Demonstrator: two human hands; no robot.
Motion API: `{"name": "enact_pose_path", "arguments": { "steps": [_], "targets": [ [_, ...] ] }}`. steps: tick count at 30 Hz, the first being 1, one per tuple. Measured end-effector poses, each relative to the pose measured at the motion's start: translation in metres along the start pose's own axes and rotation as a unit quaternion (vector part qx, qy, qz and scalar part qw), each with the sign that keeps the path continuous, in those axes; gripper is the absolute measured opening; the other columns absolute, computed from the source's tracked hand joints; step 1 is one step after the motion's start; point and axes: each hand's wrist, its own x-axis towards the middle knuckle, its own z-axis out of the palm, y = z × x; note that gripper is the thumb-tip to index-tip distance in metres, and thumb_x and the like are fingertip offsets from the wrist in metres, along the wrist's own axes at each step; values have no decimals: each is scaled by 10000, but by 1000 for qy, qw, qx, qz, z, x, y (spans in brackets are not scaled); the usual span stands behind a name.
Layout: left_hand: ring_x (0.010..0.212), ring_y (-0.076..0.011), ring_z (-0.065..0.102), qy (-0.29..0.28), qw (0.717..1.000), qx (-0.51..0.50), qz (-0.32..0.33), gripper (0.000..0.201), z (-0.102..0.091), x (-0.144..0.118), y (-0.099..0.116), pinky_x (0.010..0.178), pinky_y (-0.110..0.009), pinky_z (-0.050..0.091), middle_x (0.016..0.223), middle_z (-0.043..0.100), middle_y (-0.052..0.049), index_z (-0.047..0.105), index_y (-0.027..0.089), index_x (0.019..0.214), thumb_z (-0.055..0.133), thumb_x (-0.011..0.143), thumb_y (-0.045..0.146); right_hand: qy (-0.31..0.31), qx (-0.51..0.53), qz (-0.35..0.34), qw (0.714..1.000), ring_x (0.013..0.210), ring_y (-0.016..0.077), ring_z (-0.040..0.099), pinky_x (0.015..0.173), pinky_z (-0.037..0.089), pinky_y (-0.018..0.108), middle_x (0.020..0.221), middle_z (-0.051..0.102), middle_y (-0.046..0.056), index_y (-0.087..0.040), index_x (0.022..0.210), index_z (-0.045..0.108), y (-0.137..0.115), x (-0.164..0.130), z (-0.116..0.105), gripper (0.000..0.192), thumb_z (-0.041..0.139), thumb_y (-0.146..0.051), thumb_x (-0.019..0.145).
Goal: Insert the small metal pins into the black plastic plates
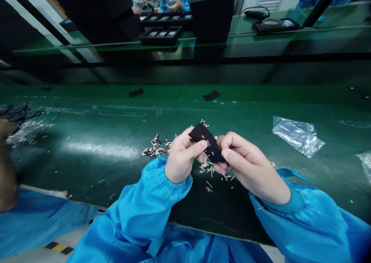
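A thin black plastic panel (213,151) with small cut-outs is held up between my two hands, tilted down to the right. My left hand (185,151) grips its left side, thumb across the face and fingers behind. The fingers of my right hand (247,158) pinch the lower right edge; whether they hold a smaller piece there is too small to tell. Beneath the hands lie scattered small pale strips (209,185). Just left of my left hand is a pile of small black and pale pieces (156,149).
Two dark flat parts (211,95) (136,92) lie farther back on the green table (101,124). Clear plastic bags (298,135) are at the right. A co-worker's arm (7,166) is at the left edge, near black parts (20,114). Black trays (160,35) stand on the shelf.
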Motion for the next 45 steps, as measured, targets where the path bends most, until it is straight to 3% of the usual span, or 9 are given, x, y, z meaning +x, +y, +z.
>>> {"name": "enact_pose_path", "arguments": {
  "steps": [7,17,24,32,40,45],
  "targets": [
    [406,-29,429,12,1000,-3,19,144,3,-3,-1,383,-154,336,585,504,44,522,140,726,632,720,233,1,26,-9,1000,562,86,435,509,350,242,659,428,-40,-195,757,419,4,0,-1,181,476,-317,878],
    [393,-48,386,22,997,-46,-56,175,7,-6,-3,396,-168,318,462,440,62,511,141,736,631,720,267,19,35,-34,999,585,89,429,528,363,236,689,476,-34,-205,761,433,7,-1,2,179,430,-298,913],
    [395,-65,388,14,989,-99,-106,126,12,-11,-8,439,-177,385,417,424,63,490,152,746,560,775,253,36,18,-73,997,585,86,428,509,362,222,681,457,-35,-216,787,426,15,-1,2,179,389,-317,930],
    [434,-59,422,28,979,-153,-130,85,19,-16,-7,498,-178,425,425,417,59,506,144,733,510,810,179,81,-74,-104,989,538,82,404,461,341,229,708,403,-32,-228,781,394,19,-3,4,215,325,-352,944],
    [446,-43,430,26,971,-188,-146,168,23,-18,-8,510,-139,395,417,422,47,492,132,670,483,836,155,156,-230,-193,941,575,89,414,524,342,256,723,425,-26,-219,785,381,25,-3,6,204,297,-295,955],
    [439,-39,438,8,978,-165,-125,160,19,-15,-9,486,-125,384,416,425,49,502,132,677,491,833,168,159,-210,-199,944,551,89,409,513,339,255,701,427,-32,-221,785,391,27,-2,3,196,320,-304,947]
  ]
}}
